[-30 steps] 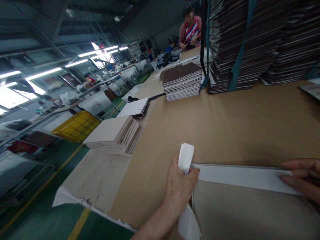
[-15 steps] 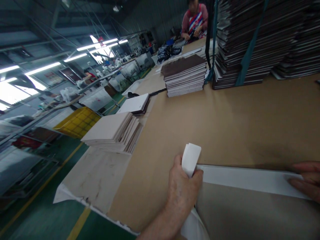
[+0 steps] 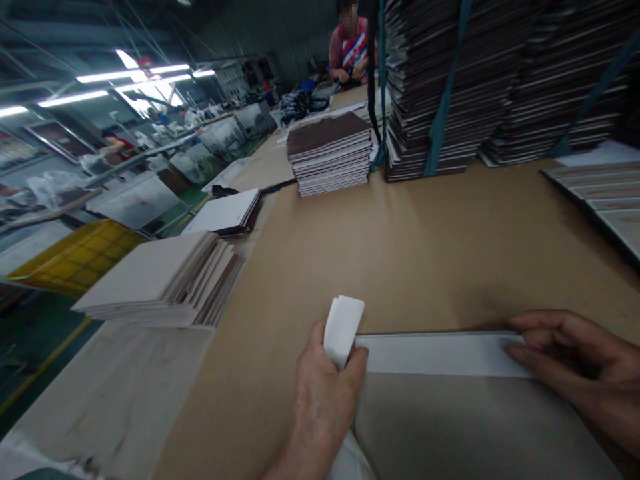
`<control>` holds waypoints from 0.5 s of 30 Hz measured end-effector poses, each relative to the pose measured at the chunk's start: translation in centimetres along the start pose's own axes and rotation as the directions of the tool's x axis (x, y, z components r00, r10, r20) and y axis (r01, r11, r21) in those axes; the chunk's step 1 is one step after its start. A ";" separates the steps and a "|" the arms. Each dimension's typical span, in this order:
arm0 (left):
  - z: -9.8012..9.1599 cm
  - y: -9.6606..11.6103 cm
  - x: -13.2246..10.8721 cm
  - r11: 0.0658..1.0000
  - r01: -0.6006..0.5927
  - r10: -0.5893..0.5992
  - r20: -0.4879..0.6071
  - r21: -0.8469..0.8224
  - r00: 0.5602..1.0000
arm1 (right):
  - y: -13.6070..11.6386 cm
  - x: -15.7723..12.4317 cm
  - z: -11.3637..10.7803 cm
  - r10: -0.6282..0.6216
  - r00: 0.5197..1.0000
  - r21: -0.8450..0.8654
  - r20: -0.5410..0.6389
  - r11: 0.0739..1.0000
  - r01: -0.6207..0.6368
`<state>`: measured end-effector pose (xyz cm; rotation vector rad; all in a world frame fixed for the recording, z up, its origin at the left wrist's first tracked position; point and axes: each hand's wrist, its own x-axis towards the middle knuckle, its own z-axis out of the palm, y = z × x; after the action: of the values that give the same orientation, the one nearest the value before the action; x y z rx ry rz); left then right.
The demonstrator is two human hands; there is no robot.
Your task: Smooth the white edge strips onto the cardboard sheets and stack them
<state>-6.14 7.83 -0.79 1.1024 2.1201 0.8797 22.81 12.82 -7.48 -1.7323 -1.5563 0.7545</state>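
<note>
My left hand [image 3: 325, 393] is closed around a small bundle of white strips [image 3: 345, 327], whose rounded ends stick up above the thumb. A grey board [image 3: 450, 420] lies in front of me, with a flat white strip [image 3: 435, 355] along its far edge. The left thumb touches the left end of that strip. At its right end, my right hand [image 3: 585, 367] pinches the far edge between thumb and fingers. Below my left wrist, a loose white sheet [image 3: 353, 460] shows in part.
Cream boards [image 3: 145, 267] are stacked on the left, with a white-topped pile [image 3: 225, 212] beyond. Dark brown boards [image 3: 330, 157] form a low stack and tall strapped stacks [image 3: 425, 87] behind. A framed panel [image 3: 605, 200] lies right. A co-worker [image 3: 349, 50] stands far back.
The view has swung right, so the scene shifts left and more of my right hand and the panel on the right show. Both hands keep their grips.
</note>
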 end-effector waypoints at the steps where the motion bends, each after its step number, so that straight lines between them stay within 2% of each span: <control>1: 0.0 0.1 0.0 1.000 -0.005 0.005 -0.006 0.002 1.000 | -0.3 -0.1 -0.1 0.012 1.000 0.018 0.026 1.000 -0.012; 8: -0.2 1.0 -0.2 0.999 0.014 -0.014 0.009 0.038 1.000 | -3.5 0.0 -0.9 -0.016 0.995 0.002 0.094 1.000 0.016; 15: -0.3 1.8 -0.5 0.987 0.053 -0.053 -0.006 0.152 0.999 | -4.4 -0.3 -0.9 -0.007 0.994 0.016 0.111 1.000 0.005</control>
<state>-5.32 8.12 0.87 1.1148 2.2377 0.7045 20.86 12.68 -3.40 -1.6987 -1.6243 0.8710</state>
